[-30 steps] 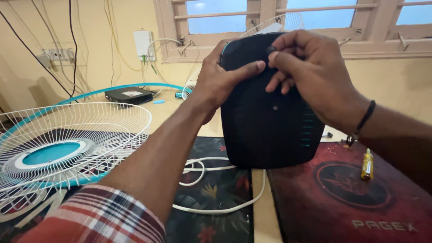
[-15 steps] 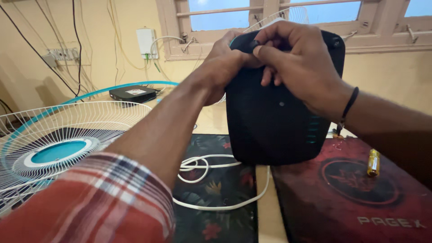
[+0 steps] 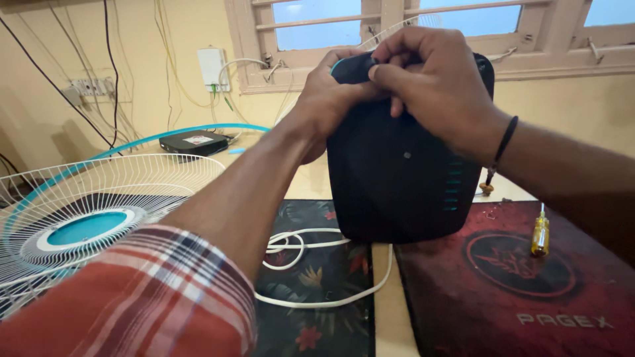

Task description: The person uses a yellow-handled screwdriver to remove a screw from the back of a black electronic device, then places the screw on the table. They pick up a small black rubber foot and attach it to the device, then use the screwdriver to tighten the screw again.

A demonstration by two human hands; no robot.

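Note:
I hold a black plastic fan motor housing upright above the table, its flat back toward me, with teal vent slots on its right side. My left hand grips its upper left corner from behind. My right hand pinches the top edge, fingers pressed against a small black part there. A white cable runs from under the housing and loops on the mat below.
A white wire fan guard with a teal centre lies at the left. A yellow-handled screwdriver rests on the red mat. A floral mat lies in the middle. A black box sits by the wall, under hanging cables.
Both hands and the housing have shifted up and to the right in view. My right hand now covers more of the top edge, closer to my left fingers.

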